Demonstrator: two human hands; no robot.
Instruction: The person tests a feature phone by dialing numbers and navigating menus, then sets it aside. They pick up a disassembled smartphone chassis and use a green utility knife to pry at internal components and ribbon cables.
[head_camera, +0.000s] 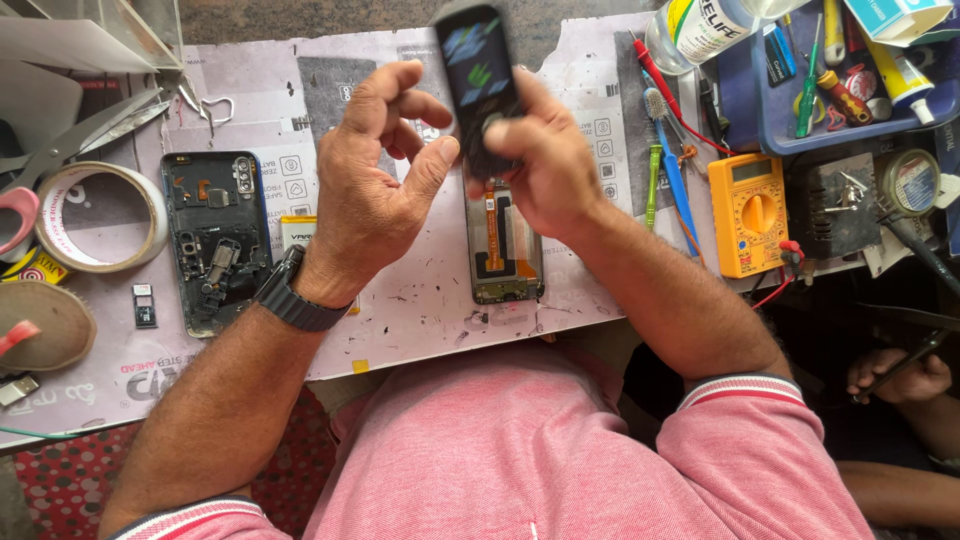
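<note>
Gripping dark phone panel (478, 85) in right hand (545, 165); my left hand (375, 175) is unclenched at its 9 o'clock, thumb touching. Opened phone (505, 245) lies at 6.

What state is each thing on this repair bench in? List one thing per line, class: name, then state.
Dark phone part: lifted, blurred, gripped by right hand.
Left hand: fingers spread, thumb touching the part.
Phone frame: flat, insides exposed.
Opened phone: back off, lying flat.
Tape roll: lying flat.
Yellow multimeter: face up.
</note>
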